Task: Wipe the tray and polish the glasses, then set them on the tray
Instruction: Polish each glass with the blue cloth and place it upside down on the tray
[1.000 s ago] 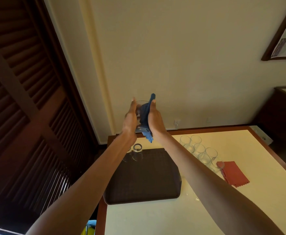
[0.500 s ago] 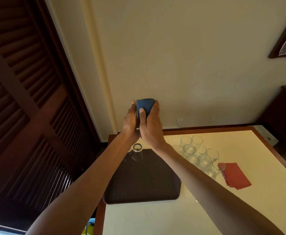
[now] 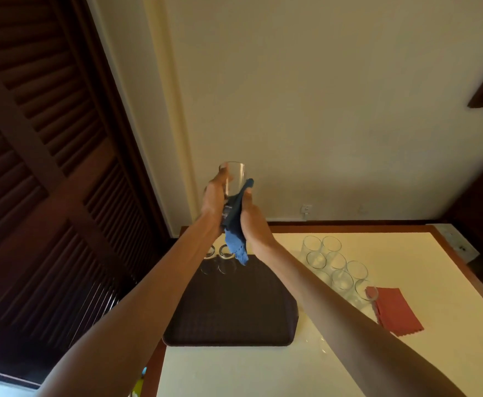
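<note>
Your left hand [image 3: 213, 196] grips a clear drinking glass [image 3: 236, 176] held up before the wall, while your right hand [image 3: 253, 222] clamps a blue cloth [image 3: 234, 230] against its lower side. Below, two finished glasses [image 3: 220, 259] stand at the far-left corner of the dark brown rectangular tray [image 3: 234, 310]. A cluster of clear tumblers [image 3: 334, 267] and a folded red cloth [image 3: 394, 310] sit right of it on the cream table [image 3: 263, 368].

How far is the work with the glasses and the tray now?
Done: two glasses stand at the far corner of the tray. In hand: the left hand holds a glass up while the right hand presses a blue cloth to it. Left: about seven glasses wait on the table beside the tray.
</note>
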